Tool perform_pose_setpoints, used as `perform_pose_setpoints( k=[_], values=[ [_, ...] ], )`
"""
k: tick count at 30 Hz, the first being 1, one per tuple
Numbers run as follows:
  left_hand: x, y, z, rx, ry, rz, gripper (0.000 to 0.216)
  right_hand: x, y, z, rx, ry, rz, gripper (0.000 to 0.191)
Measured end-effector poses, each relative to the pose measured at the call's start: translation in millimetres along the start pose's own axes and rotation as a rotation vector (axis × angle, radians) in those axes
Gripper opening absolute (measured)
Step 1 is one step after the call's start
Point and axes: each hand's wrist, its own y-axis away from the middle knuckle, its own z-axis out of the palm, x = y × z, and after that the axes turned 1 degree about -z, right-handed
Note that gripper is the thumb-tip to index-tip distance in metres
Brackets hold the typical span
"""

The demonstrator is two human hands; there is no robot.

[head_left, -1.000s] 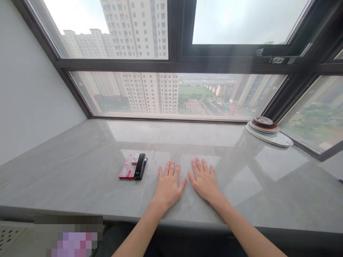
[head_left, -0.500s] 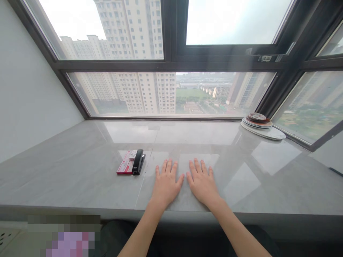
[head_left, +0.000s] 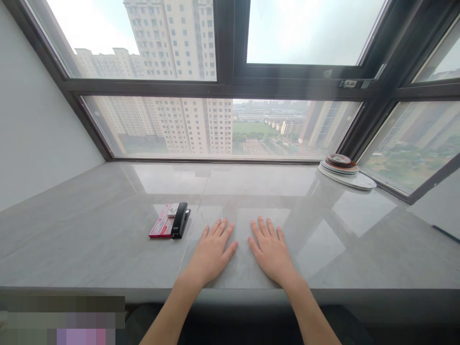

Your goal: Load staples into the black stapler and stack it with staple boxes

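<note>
My left hand (head_left: 212,251) rests palm down near the front of the grey stone sill (head_left: 108,258), fingers spread and holding nothing. To its right, a small gap away, my right hand (head_left: 271,251) lies flat in the same manner, also empty. A black stapler (head_left: 180,220) is left of my left hand, lying along the right side of a flat red and white box (head_left: 161,227). On that box sits a small white box (head_left: 173,210), partly beside the stapler. Neither hand touches these things.
A stack of round plates or mats (head_left: 341,167) stands in the back right corner by the dark window frame (head_left: 223,88). A thin dark object (head_left: 445,233) lies at the far right. The sill's front edge (head_left: 244,290) runs below my wrists.
My left hand has shifted left, away from my right hand and toward the stapler. My right hand stays flat in about the same place. The view has tilted slightly.
</note>
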Motion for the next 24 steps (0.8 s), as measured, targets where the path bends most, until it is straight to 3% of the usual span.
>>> perform_pose_setpoints(
  k=[10, 24],
  values=[
    [1.5, 12.3, -2.0, 0.061, 0.001, -0.033, 0.053, -1.2, 1.3, 1.8, -0.014, -0.006, 0.009, 0.063],
    [-2.9, 12.9, -1.7, 0.032, -0.007, -0.027, 0.052, 0.9, 3.2, 5.4, -0.001, -0.022, -0.001, 0.062]
  ],
)
